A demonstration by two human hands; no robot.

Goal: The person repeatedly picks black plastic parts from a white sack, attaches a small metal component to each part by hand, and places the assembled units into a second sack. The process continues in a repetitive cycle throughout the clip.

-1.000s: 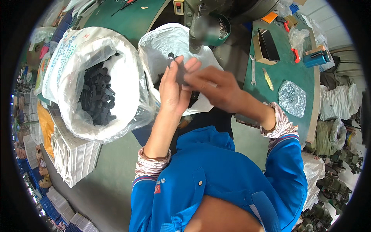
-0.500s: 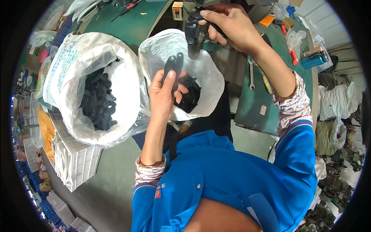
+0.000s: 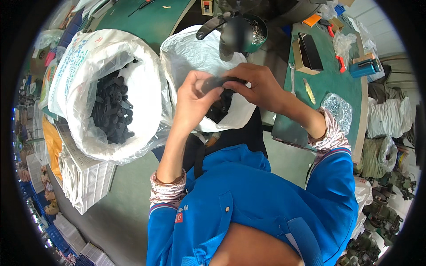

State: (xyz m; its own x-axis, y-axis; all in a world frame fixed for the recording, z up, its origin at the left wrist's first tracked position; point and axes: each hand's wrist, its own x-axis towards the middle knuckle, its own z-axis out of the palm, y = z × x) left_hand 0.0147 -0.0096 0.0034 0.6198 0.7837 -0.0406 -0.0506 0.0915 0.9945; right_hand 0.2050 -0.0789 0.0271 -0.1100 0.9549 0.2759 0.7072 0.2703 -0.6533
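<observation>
Pinching a dark, elongated part (image 3: 220, 83) in both hands, the person in the blue jacket (image 3: 275, 186) holds it level above the near side of an open white bag (image 3: 191, 51). The left hand (image 3: 195, 93) has its fingers closed round the left end; the right hand (image 3: 259, 86) grips the other between thumb and fingers, though the part itself looks blurred from here. Dark pieces (image 3: 218, 108) lie in the bag below. Another sack (image 3: 144, 95) on the left holds a heap of similar pieces (image 3: 114, 106). On the far side, a black arm-shaped part (image 3: 209, 29) juts left beside the machine (image 3: 235, 37), next to a green bowl (image 3: 262, 43) of small metal bits. To the right, a wrench (image 3: 292, 79) and a yellow-handled knife (image 3: 309, 91) lie on the green counter (image 3: 288, 122).
</observation>
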